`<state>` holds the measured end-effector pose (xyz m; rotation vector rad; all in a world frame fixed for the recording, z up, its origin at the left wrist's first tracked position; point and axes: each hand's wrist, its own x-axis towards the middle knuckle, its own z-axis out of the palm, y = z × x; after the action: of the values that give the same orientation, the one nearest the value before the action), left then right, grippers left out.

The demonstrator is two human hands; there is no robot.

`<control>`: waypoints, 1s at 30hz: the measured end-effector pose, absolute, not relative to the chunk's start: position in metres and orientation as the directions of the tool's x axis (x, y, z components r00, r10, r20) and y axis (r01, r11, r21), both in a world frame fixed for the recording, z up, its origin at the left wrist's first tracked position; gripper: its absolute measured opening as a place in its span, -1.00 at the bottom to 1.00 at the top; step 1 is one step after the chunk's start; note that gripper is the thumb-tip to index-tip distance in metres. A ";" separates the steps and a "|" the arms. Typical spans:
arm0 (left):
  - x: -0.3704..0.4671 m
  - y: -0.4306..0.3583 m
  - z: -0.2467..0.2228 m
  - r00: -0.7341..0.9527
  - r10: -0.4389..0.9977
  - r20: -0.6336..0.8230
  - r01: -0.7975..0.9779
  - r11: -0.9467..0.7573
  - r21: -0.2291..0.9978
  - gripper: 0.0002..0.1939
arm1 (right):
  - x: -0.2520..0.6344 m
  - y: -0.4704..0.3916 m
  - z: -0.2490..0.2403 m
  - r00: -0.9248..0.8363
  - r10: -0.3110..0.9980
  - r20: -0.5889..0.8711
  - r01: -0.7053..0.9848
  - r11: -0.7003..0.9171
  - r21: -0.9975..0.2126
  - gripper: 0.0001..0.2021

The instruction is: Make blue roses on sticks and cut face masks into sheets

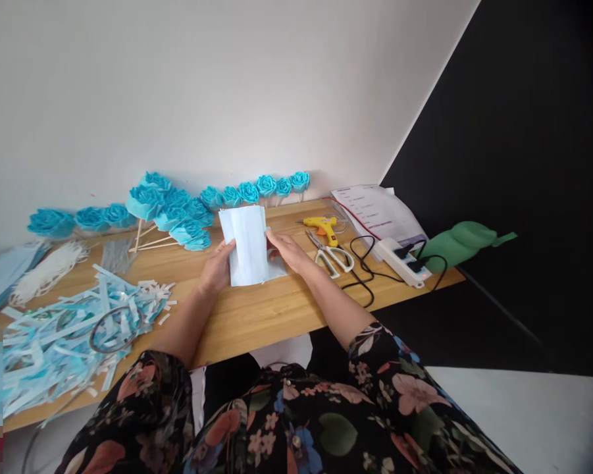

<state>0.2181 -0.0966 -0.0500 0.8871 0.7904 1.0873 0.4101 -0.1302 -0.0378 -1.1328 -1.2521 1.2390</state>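
Observation:
A pale blue pleated sheet, like an opened face mask point(249, 245), is held up over the middle of the wooden table. My left hand point(218, 265) grips its left edge, thumb in front. At its right side, my right hand point(287, 250) is closed on the edge, its fingertips partly hidden behind the sheet. A whitish layer shows behind it, low on the right. To the right lie a yellow glue gun point(323, 228) and open scissors with white handles point(334, 257).
Blue paper-like flowers point(170, 207) on sticks line the wall. Cut strips point(79, 336) heap at left, near stacked blue sheets point(10, 270) and white cords point(52, 266). A power strip point(403, 262), black cables, printed papers point(380, 210) and a green wrapped roll point(457, 243) lie right.

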 end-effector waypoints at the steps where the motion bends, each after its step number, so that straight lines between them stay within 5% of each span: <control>1: 0.218 -0.097 -0.051 0.279 0.954 -0.107 -0.383 0.213 0.899 -0.51 | 0.409 -0.132 -0.036 -0.084 0.996 0.028 -0.056 0.023 -0.998 -0.45; 8: 0.217 -0.098 -0.051 0.264 0.958 -0.111 -0.325 0.197 0.925 -0.46 | 0.407 -0.132 -0.033 -0.005 0.999 0.037 0.062 0.038 -0.997 -0.51; 19: 0.205 -0.085 -0.052 0.104 0.994 0.041 -0.283 -0.010 0.959 -0.45 | 0.410 -0.125 -0.046 0.103 0.994 0.044 -0.007 0.045 -0.999 -0.55; 23: 0.195 -0.077 -0.047 -0.037 0.994 0.103 -0.324 -0.109 0.940 -0.48 | 0.416 -0.123 -0.048 0.139 0.990 0.026 0.367 -0.027 -0.930 -0.63; 26: 0.192 -0.074 -0.044 -0.062 0.993 0.105 -0.363 -0.120 0.924 -0.52 | 0.414 -0.126 -0.047 0.123 0.990 0.072 0.739 -0.043 -0.672 -0.50; 30: 0.197 -0.078 -0.044 -0.006 0.998 0.055 -0.415 -0.053 0.908 -0.51 | 0.411 -0.130 -0.044 0.092 0.979 0.182 0.848 0.019 -0.530 -0.51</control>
<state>0.1970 -0.0780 -0.0442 0.9281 0.8562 1.4171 0.4105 -0.1300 -0.0437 -1.8617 -1.7890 0.3336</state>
